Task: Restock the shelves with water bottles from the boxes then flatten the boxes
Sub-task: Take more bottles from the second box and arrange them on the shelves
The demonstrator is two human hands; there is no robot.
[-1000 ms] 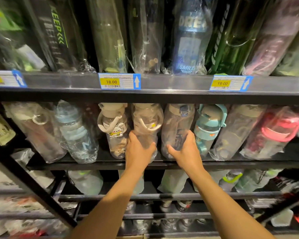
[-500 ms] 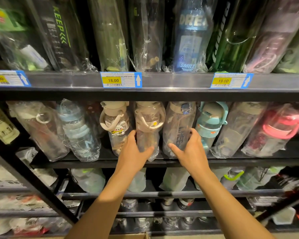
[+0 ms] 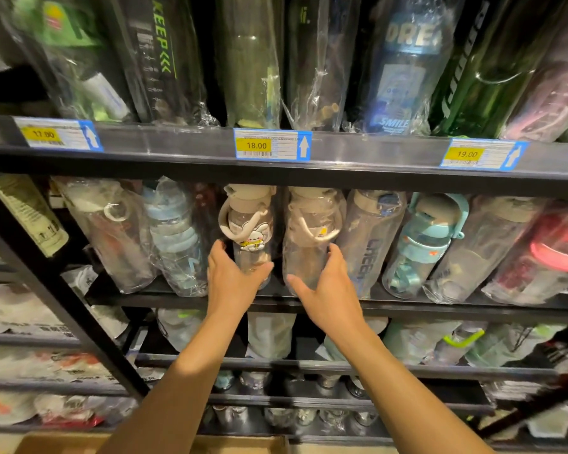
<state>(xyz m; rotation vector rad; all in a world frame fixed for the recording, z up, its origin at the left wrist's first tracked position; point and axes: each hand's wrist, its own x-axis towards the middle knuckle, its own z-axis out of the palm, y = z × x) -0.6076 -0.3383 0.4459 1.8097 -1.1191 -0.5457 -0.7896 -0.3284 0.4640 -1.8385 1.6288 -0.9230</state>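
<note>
Held two wrapped water bottles low down in half-curled grips: left fingers (image 3: 217,253) round the bunny bottle (image 3: 248,224), right fingers (image 3: 335,257) round the beige-strap bottle (image 3: 309,253) just right of it, thumbs facing across the gap. Had both bases on the shelf (image 3: 440,309) directly below the fingers. Probably best handled by pressing through the slippery film onto the hard body and sliding each bottle upright, flush with the neighbours either side.

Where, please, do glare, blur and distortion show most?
Head view: glare streaks the wraps on the top bottles and the price rail; blur smears the left edge, the 17.00 tag included; the wide lens seems to fan them outward; left hand on the bunny bottle and right hand on the beige bottle look sharp.
</note>
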